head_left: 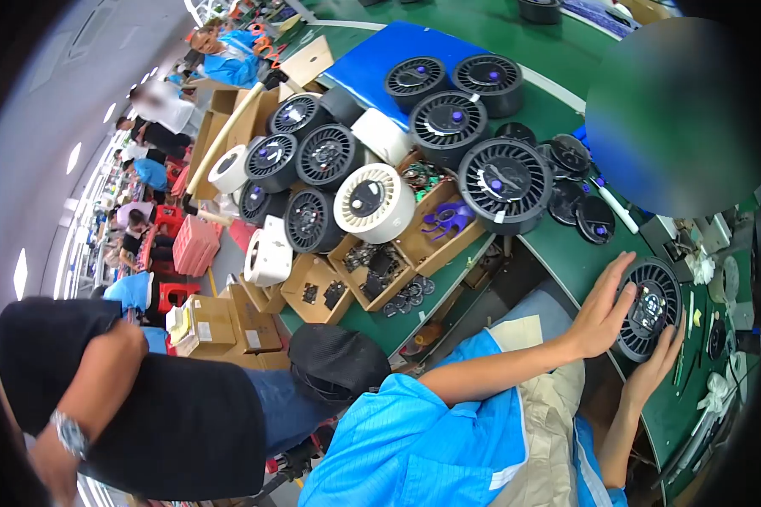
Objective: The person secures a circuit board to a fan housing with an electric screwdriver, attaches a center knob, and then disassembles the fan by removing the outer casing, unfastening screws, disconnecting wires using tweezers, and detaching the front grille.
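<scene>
My left hand [601,314] lies along the near left rim of a round black fan unit [648,306], its fingers pressed on the edge. My right hand [654,369] grips the same unit from below. The unit's slotted face is tilted toward the camera, with bright reflections or small parts at its centre. Close by lie several black round covers [596,220] and a white rod-like tool [620,208].
Several finished-looking black fans [506,184] and a white one [374,203] stand left of the hands. Cardboard trays [314,289] hold small parts. A person in black [177,414] stands at lower left. A blurred round patch covers the upper right.
</scene>
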`<action>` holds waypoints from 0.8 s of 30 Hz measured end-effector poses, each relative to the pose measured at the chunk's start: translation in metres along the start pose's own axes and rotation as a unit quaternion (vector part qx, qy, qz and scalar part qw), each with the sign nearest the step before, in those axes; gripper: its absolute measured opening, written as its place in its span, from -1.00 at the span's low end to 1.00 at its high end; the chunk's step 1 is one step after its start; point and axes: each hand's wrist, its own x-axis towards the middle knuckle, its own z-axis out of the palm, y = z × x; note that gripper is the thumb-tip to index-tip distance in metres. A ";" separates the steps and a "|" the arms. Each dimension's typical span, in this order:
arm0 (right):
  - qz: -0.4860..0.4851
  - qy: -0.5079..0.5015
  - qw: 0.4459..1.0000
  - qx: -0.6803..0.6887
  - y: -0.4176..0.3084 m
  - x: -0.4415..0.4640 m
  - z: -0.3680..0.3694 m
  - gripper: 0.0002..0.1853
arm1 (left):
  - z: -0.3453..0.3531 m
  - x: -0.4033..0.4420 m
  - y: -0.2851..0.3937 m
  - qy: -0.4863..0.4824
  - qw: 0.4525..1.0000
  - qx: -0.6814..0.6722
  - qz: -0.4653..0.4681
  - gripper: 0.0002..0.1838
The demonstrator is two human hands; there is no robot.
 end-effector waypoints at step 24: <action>0.077 -0.058 0.983 0.156 -0.034 0.001 -0.008 -0.41 | -0.004 -0.006 0.032 -0.021 0.999 0.000 -0.031 -0.37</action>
